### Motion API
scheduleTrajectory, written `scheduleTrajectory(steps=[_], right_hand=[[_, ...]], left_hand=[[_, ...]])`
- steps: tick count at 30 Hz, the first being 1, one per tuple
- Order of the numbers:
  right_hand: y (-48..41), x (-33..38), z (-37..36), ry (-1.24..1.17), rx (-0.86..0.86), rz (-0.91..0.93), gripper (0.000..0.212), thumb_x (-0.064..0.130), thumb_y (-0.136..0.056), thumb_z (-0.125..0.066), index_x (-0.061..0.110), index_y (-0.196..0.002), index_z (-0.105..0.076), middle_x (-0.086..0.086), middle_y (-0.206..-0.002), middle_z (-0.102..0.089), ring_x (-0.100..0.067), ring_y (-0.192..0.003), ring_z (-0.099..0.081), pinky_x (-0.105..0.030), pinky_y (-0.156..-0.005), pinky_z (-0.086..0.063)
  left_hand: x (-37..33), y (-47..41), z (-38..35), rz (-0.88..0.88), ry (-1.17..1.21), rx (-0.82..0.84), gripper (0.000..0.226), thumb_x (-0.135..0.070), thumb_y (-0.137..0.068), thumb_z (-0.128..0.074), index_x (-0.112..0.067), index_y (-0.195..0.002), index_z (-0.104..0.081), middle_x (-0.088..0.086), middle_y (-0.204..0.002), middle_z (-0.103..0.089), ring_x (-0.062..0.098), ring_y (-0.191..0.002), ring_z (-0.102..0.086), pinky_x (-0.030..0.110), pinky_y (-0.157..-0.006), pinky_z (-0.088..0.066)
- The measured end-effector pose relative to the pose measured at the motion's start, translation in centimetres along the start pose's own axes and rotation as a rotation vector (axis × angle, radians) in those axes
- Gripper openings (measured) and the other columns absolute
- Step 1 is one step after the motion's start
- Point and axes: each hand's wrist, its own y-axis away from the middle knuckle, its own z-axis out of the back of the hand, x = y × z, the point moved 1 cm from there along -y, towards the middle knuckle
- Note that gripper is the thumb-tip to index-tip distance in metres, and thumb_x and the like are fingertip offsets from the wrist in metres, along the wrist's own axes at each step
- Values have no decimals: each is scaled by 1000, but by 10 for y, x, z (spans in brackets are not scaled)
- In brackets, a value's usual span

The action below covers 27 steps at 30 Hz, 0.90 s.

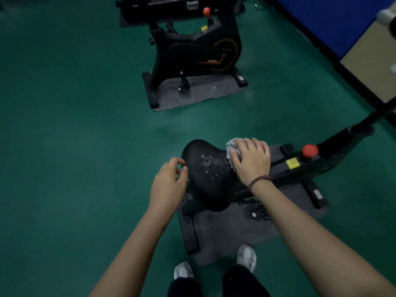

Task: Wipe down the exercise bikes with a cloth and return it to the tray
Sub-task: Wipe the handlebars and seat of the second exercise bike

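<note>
Green floor [64, 125]; grey mat [235, 232]; blue panel [332, 22] far right.

Dim, soft overall; dark corners, edges bent by wide-angle.

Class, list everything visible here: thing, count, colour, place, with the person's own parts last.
near bike: 1, black, foreground
far bike: 1, black, top centre
saddle: 1, black, white-specked, near bike
cloth: 1, pale grey, saddle's right edge
knobs: 2, red, one per bike
mats: 2, grey, under bikes
floor: 1, green, throughout
shoes: 2, whitish, bottom
bracelet: 1, dark, right wrist
left grip: 1, bare, beside saddle, empty
right grip: 1, bare, holding cloth
</note>
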Motion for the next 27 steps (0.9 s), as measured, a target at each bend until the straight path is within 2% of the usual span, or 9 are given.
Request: scheduleTrajectory(steps=[3, 6, 10, 13, 15, 18, 21, 25, 27], right_hand=[[-10, -6, -1, 86, 14, 4, 49, 40, -89, -20, 17, -95, -63, -5, -93, -67, -28, -93, -57, -40, -91, -35], [-29, -7, 1, 161, 153, -19, 45, 36, -92, -24, 15, -92, -64, -8, -90, -67, -28, -87, -57, -37, -85, -36], [-69, -12, 1, 195, 521, -101, 34, 38, -89, -33, 16, -79, -57, -8, -88, -62, -25, -80, -54, -33, -76, -39], [-93, -21, -6, 142, 753, -144, 33, 43, -87, -39, 14, -79, -55, -9, -88, -55, -26, -82, -54, -29, -72, -42], [-104, -27, -12, 71, 898, -147, 36, 43, -88, -41, 12, -74, -51, -7, -80, -53, -23, -71, -52, -27, -63, -40], [-112, -33, -14, -66, 1076, -169, 38, 41, -93, -41, 16, -64, -41, -2, -64, -46, -15, -51, -39, -25, -50, -31], [-111, -35, -15, -120, 1071, -146, 41, 38, -93, -42, 17, -59, -34, -2, -59, -40, -15, -48, -34, -26, -49, -28], [-95, -33, -7, -18, 809, -11, 38, 36, -87, -41, 16, -54, -40, -3, -61, -45, -23, -63, -46, -27, -55, -31], [-84, -29, 0, 26, 675, 13, 34, 34, -86, -39, 15, -59, -48, -8, -70, -50, -27, -73, -50, -28, -61, -35]], left_hand=[[6, -12, -16, -40, -5, 26, 27, -25, -95, -43, -18, -120, -52, 5, -114, -54, 20, -104, -52, 35, -88, -43], [7, -19, -28, -42, -34, 33, 35, -24, -96, -42, -17, -129, -47, 5, -127, -50, 20, -118, -45, 34, -97, -36], [7, -29, -38, -7, -27, 50, 41, -25, -96, -41, -15, -136, -42, 4, -136, -45, 19, -125, -41, 31, -102, -32], [4, -38, -43, 25, -32, 29, 45, -26, -95, -44, -12, -137, -40, 5, -137, -43, 20, -126, -40, 32, -103, -32], [2, -42, -47, 42, -55, 5, 45, -28, -94, -45, -12, -136, -41, 5, -135, -45, 20, -124, -40, 31, -102, -32], [-2, -47, -48, 59, -112, -38, 41, -29, -94, -44, -12, -132, -47, 5, -130, -49, 21, -119, -44, 31, -97, -35], [-7, -49, -46, 90, -192, -34, 41, -31, -95, -40, -12, -130, -50, 5, -128, -51, 24, -117, -48, 40, -96, -41], [-13, -50, -46, 110, -272, -43, 41, -32, -95, -39, -10, -127, -51, 7, -123, -54, 27, -111, -51, 40, -88, -44], [-16, -50, -47, 101, -313, -40, 40, -29, -94, -40, -9, -126, -52, 10, -120, -55, 30, -107, -52, 38, -82, -42]])
